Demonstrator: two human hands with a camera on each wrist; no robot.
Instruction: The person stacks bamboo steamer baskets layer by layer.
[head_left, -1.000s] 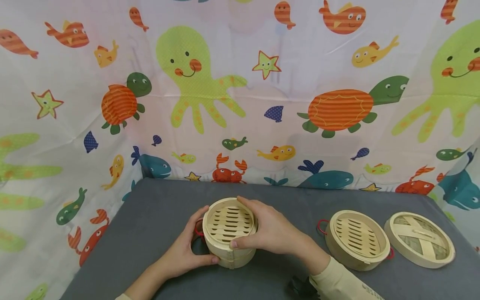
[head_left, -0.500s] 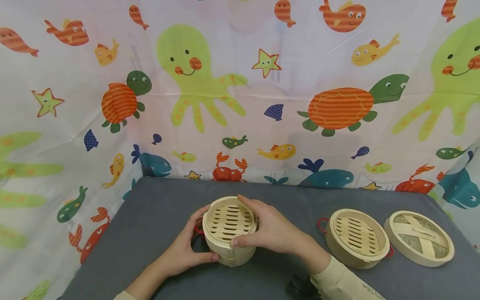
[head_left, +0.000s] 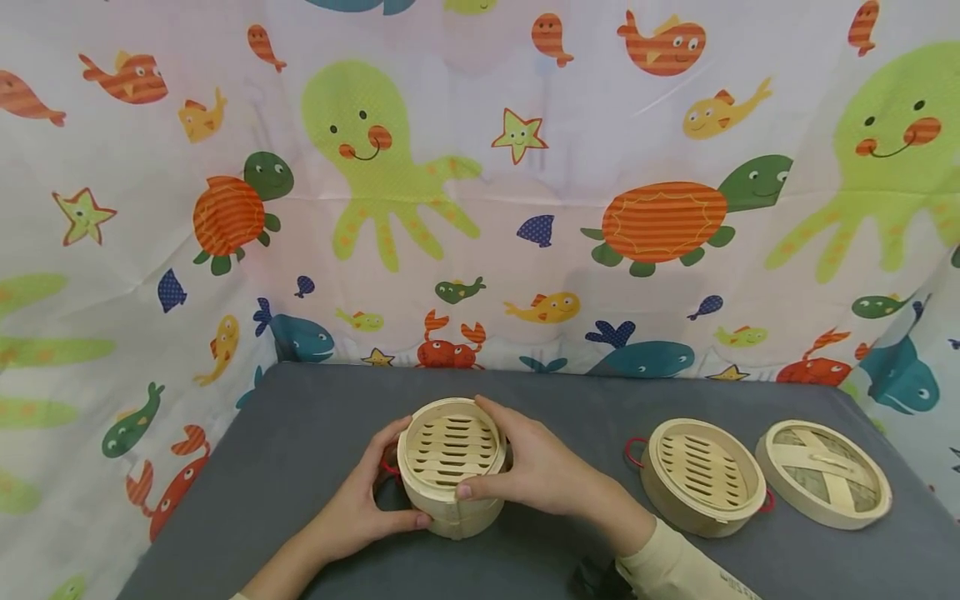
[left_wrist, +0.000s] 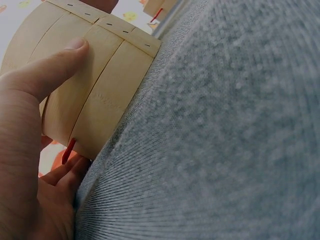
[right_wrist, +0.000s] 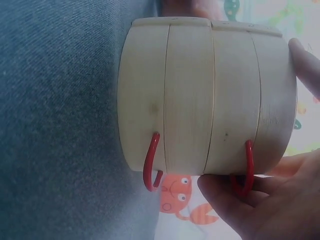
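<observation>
Two round bamboo steamer baskets (head_left: 451, 451) stand stacked on the grey cloth, the slatted floor of the upper one facing up. My left hand (head_left: 358, 498) grips the stack from the left, its thumb low on the front wall. On the other side, my right hand (head_left: 542, 468) holds the upper basket, thumb at the front rim and fingers round the back. Seen from the right wrist, the stacked walls (right_wrist: 189, 95) carry two red handles, one per basket, with fingers under the upper one. The left wrist view shows the left thumb (left_wrist: 60, 65) flat along the wall.
Another slatted steamer basket (head_left: 703, 477) with red handles sits to the right on the grey cloth (head_left: 315, 433). Next to it lies a woven bamboo lid (head_left: 823, 474) with crossed strips. A dark object (head_left: 596, 579) is near the right sleeve. A sea-animal curtain (head_left: 480, 192) hangs behind.
The head view has shifted a little, so everything sits slightly further left. Both hands keep the same hold on the stacked steamer baskets.
</observation>
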